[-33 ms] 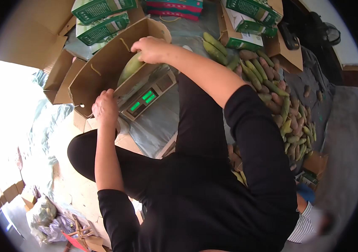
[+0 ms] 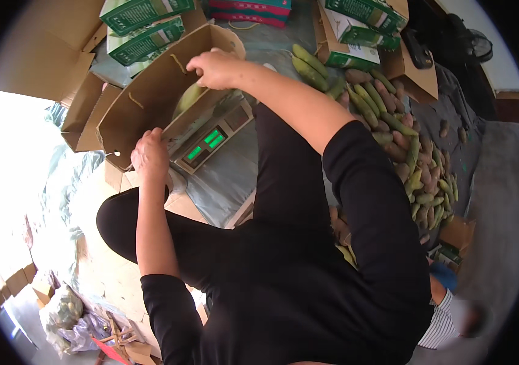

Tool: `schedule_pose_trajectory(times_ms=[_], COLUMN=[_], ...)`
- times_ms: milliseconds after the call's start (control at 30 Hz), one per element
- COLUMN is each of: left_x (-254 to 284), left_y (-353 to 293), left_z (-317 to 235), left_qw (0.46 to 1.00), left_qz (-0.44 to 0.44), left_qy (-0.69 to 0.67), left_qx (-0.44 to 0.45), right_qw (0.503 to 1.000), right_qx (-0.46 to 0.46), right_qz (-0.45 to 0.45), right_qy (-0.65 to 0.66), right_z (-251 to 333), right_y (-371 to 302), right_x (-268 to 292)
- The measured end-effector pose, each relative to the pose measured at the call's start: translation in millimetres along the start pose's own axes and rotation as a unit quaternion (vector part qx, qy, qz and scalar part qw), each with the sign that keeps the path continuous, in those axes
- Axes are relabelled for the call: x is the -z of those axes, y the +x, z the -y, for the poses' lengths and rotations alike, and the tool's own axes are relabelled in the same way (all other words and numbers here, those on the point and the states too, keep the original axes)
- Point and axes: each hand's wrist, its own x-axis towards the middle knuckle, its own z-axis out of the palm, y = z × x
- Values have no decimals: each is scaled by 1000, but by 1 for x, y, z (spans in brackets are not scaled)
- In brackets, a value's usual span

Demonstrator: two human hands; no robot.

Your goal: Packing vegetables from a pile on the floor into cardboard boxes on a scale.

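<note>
Brown cardboard makes up the long box (image 2: 157,80) at the person's front left, open at the top, with two cord handles on its far inner wall. One green vegetable (image 2: 187,99) lies inside the box, toward its right half, partly hidden by the near wall and the fingers above it. The left hand (image 2: 151,153) has its fingers folded over the box's near edge by the left corner, gripping it. The right hand (image 2: 220,69) reaches over the same edge near the right end, fingers curled inward just above the vegetable; whether they hold it or only the cardboard, I cannot tell.

Just on the near side of the box, a scale (image 2: 213,139) shows a lit green display; the box seems to rest on it. As far as one can judge, the loading is at an early stage: one vegetable is in, the top is unclosed, and anything deeper is hidden. Well to the right of the box, a large heap of green and reddish vegetables (image 2: 400,143) remains outside. Beyond the box stand printed green cartons (image 2: 150,40).
</note>
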Motion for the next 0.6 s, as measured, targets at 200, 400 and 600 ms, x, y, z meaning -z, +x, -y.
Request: schedule_pose_trajectory(times_ms=[200, 400, 600], left_x=[3, -1, -11], left_y=[-4, -1, 1], left_z=[6, 1, -2], left_qw=[1000, 1000, 1000], left_qz=[7, 10, -4], left_qy=[12, 24, 24], left_qx=[11, 10, -12], right_qw=[983, 944, 923], right_qx=[-7, -217, -374], right_qz=[-86, -172, -85], right_qy=[161, 179, 26], right_z=[-46, -189, -296], right_y=[-46, -187, -378], right_x=[40, 10, -89])
